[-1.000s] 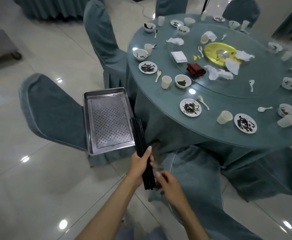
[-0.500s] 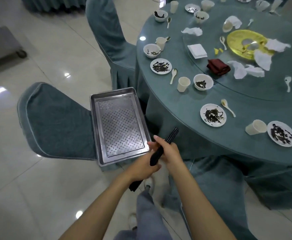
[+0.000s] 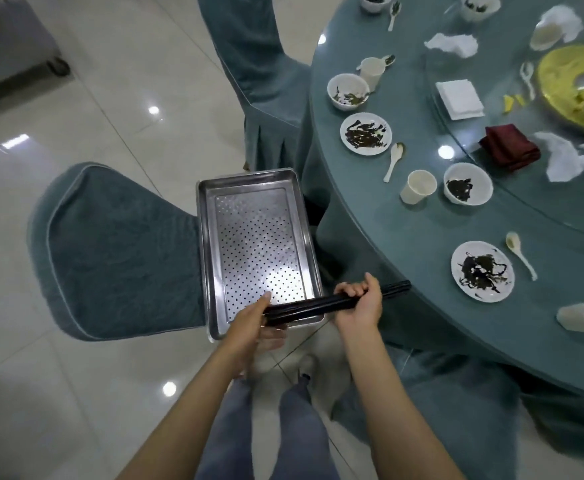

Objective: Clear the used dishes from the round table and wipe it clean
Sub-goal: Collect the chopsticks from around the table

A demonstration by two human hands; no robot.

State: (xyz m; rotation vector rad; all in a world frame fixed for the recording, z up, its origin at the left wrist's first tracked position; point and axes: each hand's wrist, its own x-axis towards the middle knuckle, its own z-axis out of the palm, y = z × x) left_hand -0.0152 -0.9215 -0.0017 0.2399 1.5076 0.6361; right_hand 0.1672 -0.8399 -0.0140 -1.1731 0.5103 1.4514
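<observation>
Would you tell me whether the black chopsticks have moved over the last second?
Yes, the black chopsticks swung from lengthwise beside the right edge of the perforated metal tray to crosswise over its near end.

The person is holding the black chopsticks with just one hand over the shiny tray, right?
Not one hand. The head view shows both: the left hand grips one end of the black chopsticks and the right hand grips the other end, over the shiny tray.
</observation>
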